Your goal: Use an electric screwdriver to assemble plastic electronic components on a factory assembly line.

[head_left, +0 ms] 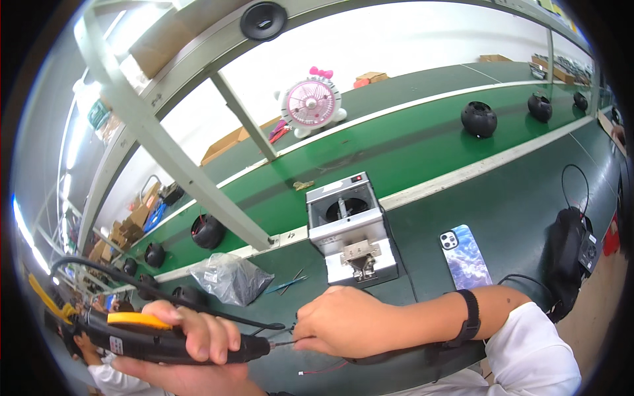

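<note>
A black electric screwdriver (pixel 165 346) with a yellow lever lies across my left hand (pixel 191 356), its fingers wrapped round the body. The screwdriver is level, its thin bit pointing right. At the bit's end, my right hand (pixel 347 323) has its fingers pinched together, touching or very near the tip. Whatever those fingers hold is hidden. A black cable (pixel 132 277) arcs over the tool. Just beyond my hands stands a silver screw feeder (pixel 353 231) with an open-topped chamber. Below my right hand a thin red wire with a white connector (pixel 322 369) rests on the bench.
A phone in a blue marbled case (pixel 465 257) lies right of the feeder. Left of it are a clear plastic bag (pixel 231 280) and tweezers (pixel 287 284). Round black housings (pixel 479 119) sit along the green conveyor (pixel 396 138). A metal post (pixel 165 145) slants at left; a pink fan (pixel 312 104) stands behind.
</note>
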Tool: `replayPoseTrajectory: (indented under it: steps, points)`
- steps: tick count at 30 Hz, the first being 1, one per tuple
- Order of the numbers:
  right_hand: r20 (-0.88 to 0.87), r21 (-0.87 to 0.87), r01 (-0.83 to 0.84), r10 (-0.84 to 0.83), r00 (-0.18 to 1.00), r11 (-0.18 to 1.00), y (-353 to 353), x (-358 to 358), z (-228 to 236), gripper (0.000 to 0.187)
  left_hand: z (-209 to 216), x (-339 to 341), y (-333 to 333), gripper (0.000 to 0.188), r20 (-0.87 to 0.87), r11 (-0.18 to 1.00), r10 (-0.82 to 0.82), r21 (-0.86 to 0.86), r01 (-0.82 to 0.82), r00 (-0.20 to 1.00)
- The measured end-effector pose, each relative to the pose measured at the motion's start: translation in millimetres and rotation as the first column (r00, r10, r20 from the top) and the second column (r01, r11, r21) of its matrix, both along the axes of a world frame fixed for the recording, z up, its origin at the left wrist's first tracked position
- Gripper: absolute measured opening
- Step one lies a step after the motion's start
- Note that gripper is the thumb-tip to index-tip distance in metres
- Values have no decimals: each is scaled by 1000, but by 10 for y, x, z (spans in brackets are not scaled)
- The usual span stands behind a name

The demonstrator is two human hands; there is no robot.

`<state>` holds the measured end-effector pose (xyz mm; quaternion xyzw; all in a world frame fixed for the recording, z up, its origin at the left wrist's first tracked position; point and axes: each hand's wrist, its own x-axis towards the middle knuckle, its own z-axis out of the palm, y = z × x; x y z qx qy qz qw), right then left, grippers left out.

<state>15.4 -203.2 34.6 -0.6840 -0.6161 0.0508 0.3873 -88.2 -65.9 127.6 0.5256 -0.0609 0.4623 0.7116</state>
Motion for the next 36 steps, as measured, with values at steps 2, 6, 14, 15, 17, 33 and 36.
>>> replayPoseTrajectory:
  steps: [2, 6, 14, 15, 17, 33, 36]
  points:
    - [5, 4, 10, -10, 1000, 1000, 4, -27, 11, 23, -28, -21, 23, 72, 4, 1000, -9, -18, 9, 1000]
    - [41, -79, -3, 6, 999, 997, -13, -15, 52, 22, -70, -10, 26, 73, -46, 995, -101, 17, 102, 994]
    - [6, 151, 139, -142, 990, 979, 29, 166, -116, 26, -24, 58, 190, 76, -162, 958, -204, 170, 231, 966]
    - [-80, 88, 152, -146, 986, 984, 56, 200, -112, 24, 5, 20, 205, 73, -135, 956, -240, 142, 258, 961]
    - [-181, -62, 172, -181, 967, 983, 68, 264, -61, 20, 29, 4, 141, 64, -107, 938, -307, 134, 320, 946]
    - [-358, -166, 181, -231, 905, 969, 81, 409, -11, 28, -131, 507, -947, 75, -261, 880, -408, 142, 453, 875]
    - [-402, -214, 166, -242, 883, 963, 92, 430, -9, 28, -161, 532, -945, 76, -262, 874, -432, 115, 472, 863]
